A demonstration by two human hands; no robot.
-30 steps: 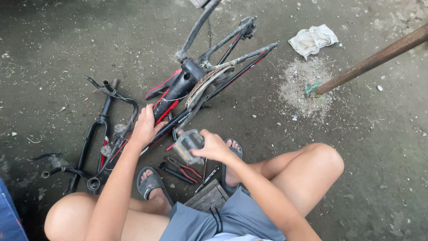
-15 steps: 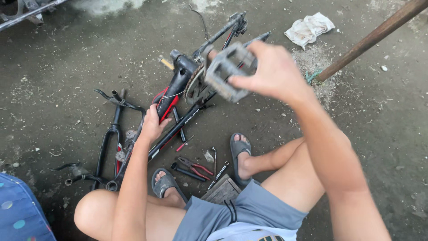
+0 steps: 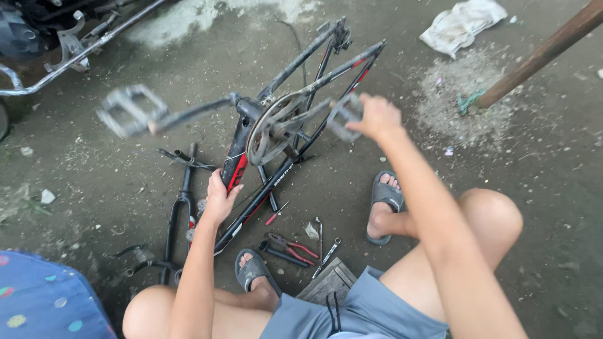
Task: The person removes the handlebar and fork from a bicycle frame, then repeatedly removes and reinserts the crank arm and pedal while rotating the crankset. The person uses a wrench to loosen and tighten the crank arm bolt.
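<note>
A black and red bicycle frame (image 3: 314, 75) lies on the concrete floor in front of me. My left hand (image 3: 220, 199) grips its down tube near the bottom bracket. My right hand (image 3: 375, 117) holds the grey pedal (image 3: 342, 117) on the right crank arm, beside the chainring (image 3: 271, 135). The opposite pedal (image 3: 130, 111) sticks out to the left, blurred by motion. A black fork (image 3: 178, 210) lies on the floor left of my left hand.
Pliers with red handles (image 3: 292, 246), a screwdriver and wrenches (image 3: 326, 248) lie by my sandalled feet. A wooden block (image 3: 326, 281) sits under me. A white rag (image 3: 461, 22) and a wooden pole (image 3: 540, 53) are at the far right. Metal parts (image 3: 69, 44) lie at the top left.
My right hand moved up from near my knees with the pedal, turning the cranks; the other pedal swung out to the left. My left hand stayed on the frame.
</note>
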